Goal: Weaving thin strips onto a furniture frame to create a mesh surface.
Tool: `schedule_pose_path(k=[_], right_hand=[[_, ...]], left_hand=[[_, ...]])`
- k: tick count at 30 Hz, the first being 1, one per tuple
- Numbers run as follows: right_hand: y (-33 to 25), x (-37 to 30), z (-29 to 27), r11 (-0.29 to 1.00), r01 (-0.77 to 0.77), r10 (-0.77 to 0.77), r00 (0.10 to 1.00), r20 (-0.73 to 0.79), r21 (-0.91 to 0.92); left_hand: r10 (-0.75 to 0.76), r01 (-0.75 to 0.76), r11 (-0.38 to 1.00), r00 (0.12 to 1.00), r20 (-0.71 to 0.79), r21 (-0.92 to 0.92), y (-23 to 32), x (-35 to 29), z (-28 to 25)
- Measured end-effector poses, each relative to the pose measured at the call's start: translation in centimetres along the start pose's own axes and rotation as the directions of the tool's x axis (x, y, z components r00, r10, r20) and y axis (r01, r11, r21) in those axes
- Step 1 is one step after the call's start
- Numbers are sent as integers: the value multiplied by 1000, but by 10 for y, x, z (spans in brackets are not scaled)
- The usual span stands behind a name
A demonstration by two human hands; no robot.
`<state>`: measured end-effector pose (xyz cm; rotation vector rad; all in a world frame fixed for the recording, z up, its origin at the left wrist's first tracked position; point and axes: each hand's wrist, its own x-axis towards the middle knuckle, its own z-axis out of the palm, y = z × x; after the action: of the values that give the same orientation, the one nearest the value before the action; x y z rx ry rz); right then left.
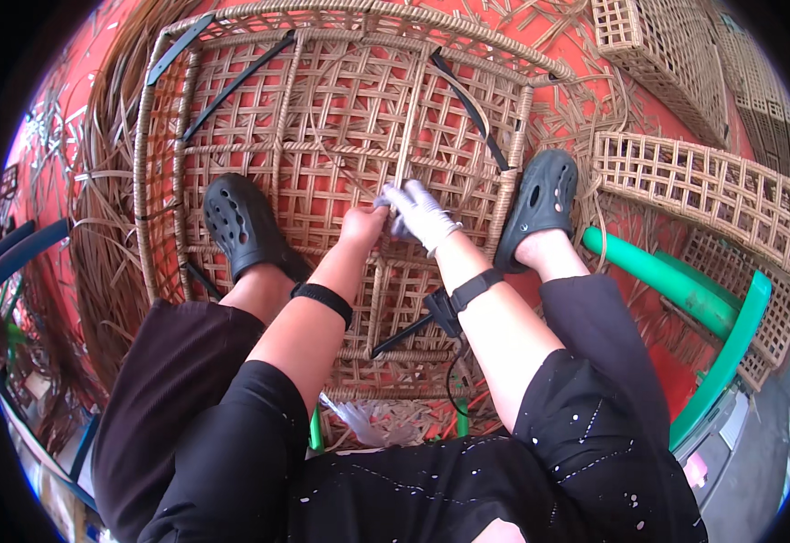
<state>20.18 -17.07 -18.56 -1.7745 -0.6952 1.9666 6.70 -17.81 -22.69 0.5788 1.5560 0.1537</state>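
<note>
A large woven wicker panel (341,167) with a wrapped frame and raised sides lies beneath both hands. At its middle, my bare left hand (363,224) is closed, its fingertips pinched at a thin wicker strand (321,136) that loops over the weave. Right against those fingertips is my right hand (420,214) in a white glove, fingers bent and pressed together over the same spot. What lies between the gloved fingers is too small to make out. Dark straps circle both forearms, and a small black device (443,312) sits by the right one.
My feet in dark clogs (239,222) rest on the panel's left part and by its right edge. Long brown strands (119,181) pile up at the left. More woven pieces (712,181) and a green plastic stool or chair (666,276) stand at the right. Scraps litter the red floor.
</note>
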Motion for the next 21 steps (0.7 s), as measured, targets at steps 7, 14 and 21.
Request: schedule_pose_path(k=[7, 14, 21], right_hand=[[-25, -23, -13, 530, 31, -115, 993, -35, -848], [-29, -26, -22, 764, 78, -208, 969, -131, -641], [7, -25, -17, 940, 1, -16, 999, -43, -342]], left_hand=[[443, -419, 879, 894, -66, 229, -18, -19, 0], [266, -266, 956, 964, -16, -125, -12, -32, 4], [150, -95, 920, 982, 118, -380, -15, -29, 1]])
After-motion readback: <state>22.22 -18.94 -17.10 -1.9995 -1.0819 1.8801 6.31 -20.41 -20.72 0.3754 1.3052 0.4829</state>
